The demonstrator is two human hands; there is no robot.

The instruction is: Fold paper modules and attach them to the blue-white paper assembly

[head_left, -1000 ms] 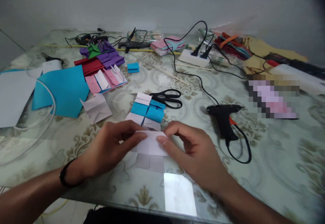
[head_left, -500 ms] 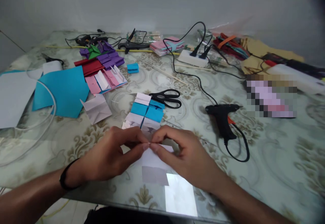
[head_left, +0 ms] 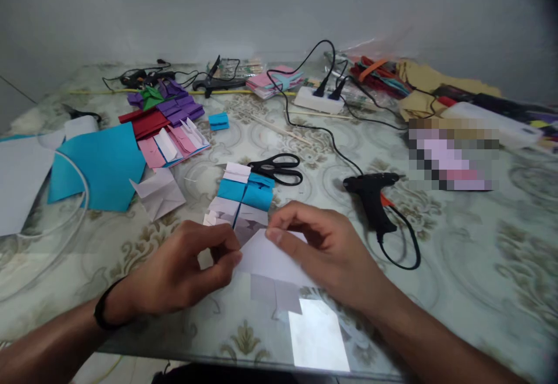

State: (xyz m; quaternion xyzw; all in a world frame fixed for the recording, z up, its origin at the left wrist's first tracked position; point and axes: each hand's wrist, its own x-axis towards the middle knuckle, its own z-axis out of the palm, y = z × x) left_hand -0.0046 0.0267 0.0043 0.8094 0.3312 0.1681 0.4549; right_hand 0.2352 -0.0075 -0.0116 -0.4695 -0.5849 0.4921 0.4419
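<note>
A piece of white paper (head_left: 270, 259) is held up above the table between my two hands. My left hand (head_left: 196, 265) pinches its left corner between thumb and fingers. At the upper edge, my right hand (head_left: 320, 250) grips the same paper with thumb and forefinger, and part of the sheet is hidden behind that hand. Just beyond the fingers lie folded blue and white paper pieces (head_left: 257, 197). Black-handled scissors (head_left: 279, 169) rest behind them. To the left of these is a creased white paper (head_left: 161, 197).
A black glue gun (head_left: 372, 198) lies at right, its cord running to a white power strip (head_left: 318, 100). Large blue paper (head_left: 98, 166) and white sheets (head_left: 21, 183) cover the left. Folded purple papers (head_left: 181, 108) and a bundle of pink papers (head_left: 270, 82) are farther back.
My hands have moved apart, from pinching together at one spot to opposite parts of the white paper. The sheet now shows wider and tilted. The camera view has shifted slightly.
</note>
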